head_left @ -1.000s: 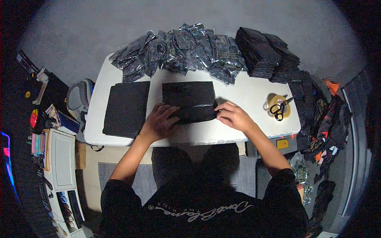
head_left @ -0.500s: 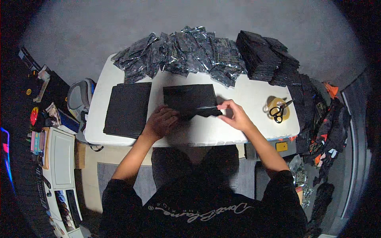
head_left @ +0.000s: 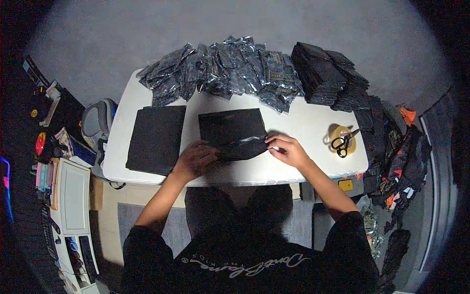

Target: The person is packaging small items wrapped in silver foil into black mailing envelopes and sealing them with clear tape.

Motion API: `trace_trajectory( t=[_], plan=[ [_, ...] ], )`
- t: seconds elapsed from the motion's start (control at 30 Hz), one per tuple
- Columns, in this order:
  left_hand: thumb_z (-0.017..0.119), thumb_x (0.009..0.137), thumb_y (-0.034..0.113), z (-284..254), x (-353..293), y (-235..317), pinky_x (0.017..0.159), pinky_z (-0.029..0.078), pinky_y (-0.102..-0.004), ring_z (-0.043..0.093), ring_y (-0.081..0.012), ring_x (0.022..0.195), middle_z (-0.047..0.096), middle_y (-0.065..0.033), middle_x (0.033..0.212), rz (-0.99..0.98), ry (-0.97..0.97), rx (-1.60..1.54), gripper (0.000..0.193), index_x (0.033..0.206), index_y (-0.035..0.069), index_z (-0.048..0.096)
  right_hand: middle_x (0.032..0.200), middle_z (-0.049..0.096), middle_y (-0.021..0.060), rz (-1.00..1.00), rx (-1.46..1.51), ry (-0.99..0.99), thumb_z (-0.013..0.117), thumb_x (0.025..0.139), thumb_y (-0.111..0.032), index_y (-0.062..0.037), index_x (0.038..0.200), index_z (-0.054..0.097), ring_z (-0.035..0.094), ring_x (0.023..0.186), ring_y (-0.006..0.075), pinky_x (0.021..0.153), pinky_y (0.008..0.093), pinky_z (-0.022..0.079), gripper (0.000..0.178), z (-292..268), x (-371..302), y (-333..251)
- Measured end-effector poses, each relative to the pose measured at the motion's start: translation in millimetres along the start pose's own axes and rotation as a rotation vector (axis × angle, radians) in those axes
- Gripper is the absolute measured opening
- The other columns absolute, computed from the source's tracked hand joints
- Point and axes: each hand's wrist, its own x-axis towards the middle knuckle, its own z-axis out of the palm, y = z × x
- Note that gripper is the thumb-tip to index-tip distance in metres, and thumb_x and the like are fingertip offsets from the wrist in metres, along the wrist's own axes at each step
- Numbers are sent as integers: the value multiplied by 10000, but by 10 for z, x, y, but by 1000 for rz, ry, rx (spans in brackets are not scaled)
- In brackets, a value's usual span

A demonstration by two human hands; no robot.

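Observation:
A flat black rectangular piece (head_left: 232,126) lies on the white table in front of me, with a shiny streak near its close edge. Its exact kind is unclear; it may be folded cloth or a sleeve. My left hand (head_left: 197,159) is at its near left corner, fingers curled over the edge and partly in shadow. At the near right corner, my right hand (head_left: 288,149) pinches the edge between thumb and fingers. To the left of it rests a neat stack of black flat sheets (head_left: 155,138).
Glossy plastic-wrapped black packets (head_left: 230,68) are heaped along the far edge of the table (head_left: 303,169). Tall stacks of black folded pieces (head_left: 323,71) stand at far right. Black-handled scissors (head_left: 341,144) lie on a tape roll (head_left: 350,134). A white cabinet (head_left: 76,196) stands left.
The near edge of the black piece, crumpled and raised before, now lies flatter and reaches closer to me. My right hand has moved slightly down along its right side.

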Motion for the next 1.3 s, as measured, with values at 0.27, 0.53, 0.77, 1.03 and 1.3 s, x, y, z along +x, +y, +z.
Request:
trace_trajectory(
  t=[0.27, 0.53, 0.77, 1.03, 1.3],
  plan=[
    [790, 864, 170, 50, -8, -49, 864, 571, -436, 723, -313, 945, 748, -93, 1003, -417, -196, -140, 167, 970, 69, 708, 914, 727, 91, 189, 140, 16, 657, 982, -98, -54, 1072, 680, 683, 730, 215, 707, 344, 549, 102, 58, 57, 123],
    [781, 911, 253, 214, 351, -105, 781, 547, -407, 723, -304, 863, 737, -155, 902, -828, 186, -275, 239, 915, 27, 704, 725, 593, 49, 496, 288, 71, 582, 1041, -139, -38, 1067, 648, 530, 653, 112, 638, 302, 460, 123, 295, 265, 402],
    [775, 914, 258, 301, 388, -37, 856, 525, -443, 711, -351, 917, 743, -151, 957, -893, 336, -149, 245, 935, 19, 726, 853, 706, 167, 517, 72, 218, 605, 1014, -129, -16, 1066, 665, 671, 712, 266, 692, 377, 522, 138, 379, 429, 176],
    [794, 883, 291, 250, 425, 30, 852, 528, -429, 714, -347, 928, 744, -155, 955, -1068, 314, -108, 258, 894, 34, 767, 988, 741, 199, 508, 5, 308, 636, 968, -82, -40, 1055, 689, 723, 844, 376, 746, 436, 556, 110, 406, 466, 143],
    [829, 835, 322, 137, 452, -133, 818, 560, -438, 730, -336, 859, 750, -159, 914, -1048, 137, 18, 290, 888, 42, 780, 984, 743, 178, 539, -66, 222, 643, 952, -77, -69, 1047, 672, 722, 851, 389, 756, 468, 562, 100, 357, 498, 163]
  ],
)
